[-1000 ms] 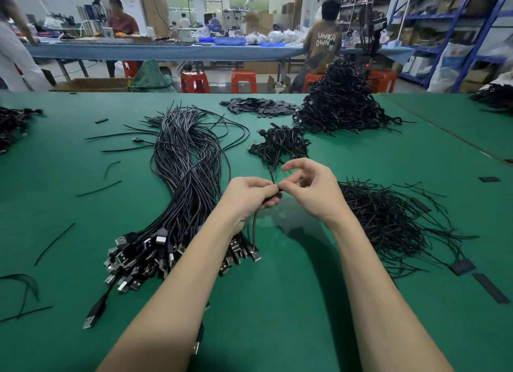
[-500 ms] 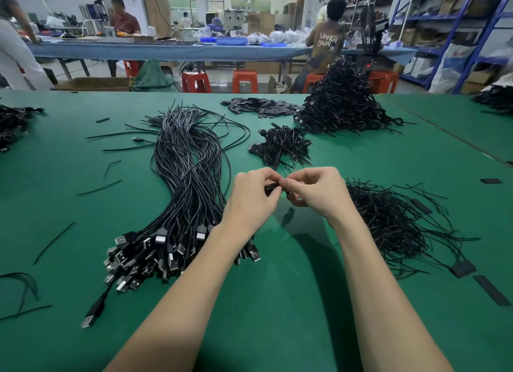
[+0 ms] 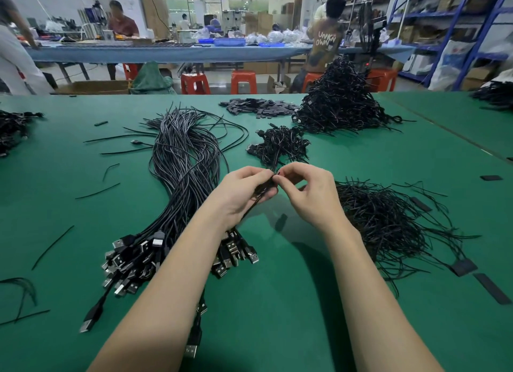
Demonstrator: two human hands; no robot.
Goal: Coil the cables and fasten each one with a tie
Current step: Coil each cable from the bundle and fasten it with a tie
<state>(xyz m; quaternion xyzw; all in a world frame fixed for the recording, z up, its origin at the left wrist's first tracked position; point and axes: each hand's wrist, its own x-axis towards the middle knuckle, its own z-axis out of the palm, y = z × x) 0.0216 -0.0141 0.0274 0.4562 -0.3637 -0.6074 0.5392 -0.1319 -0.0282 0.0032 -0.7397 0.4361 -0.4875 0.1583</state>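
Note:
My left hand (image 3: 244,192) grips a small coiled black cable (image 3: 262,189) above the green table (image 3: 277,302). My right hand (image 3: 308,194) pinches a thin black tie (image 3: 278,174) at the top of that coil, fingertips meeting the left hand's. Most of the coil is hidden in my left palm. A thick bundle of uncoiled black USB cables (image 3: 183,177) lies to the left, plugs toward me. Loose black ties (image 3: 388,221) are heaped to the right. A small pile of tied coils (image 3: 280,145) sits just beyond my hands.
A tall heap of coiled cables (image 3: 338,102) and a pile of flat black tags (image 3: 258,108) lie at the far side. Stray ties (image 3: 52,246) and tags (image 3: 488,288) are scattered on the table. People work at a long bench (image 3: 166,52) behind, with red stools (image 3: 244,81).
My hands have stayed together over the same spot. The cable tail that hung below my left hand a second ago is drawn up, and my right fingers have shifted at the top of the coil.

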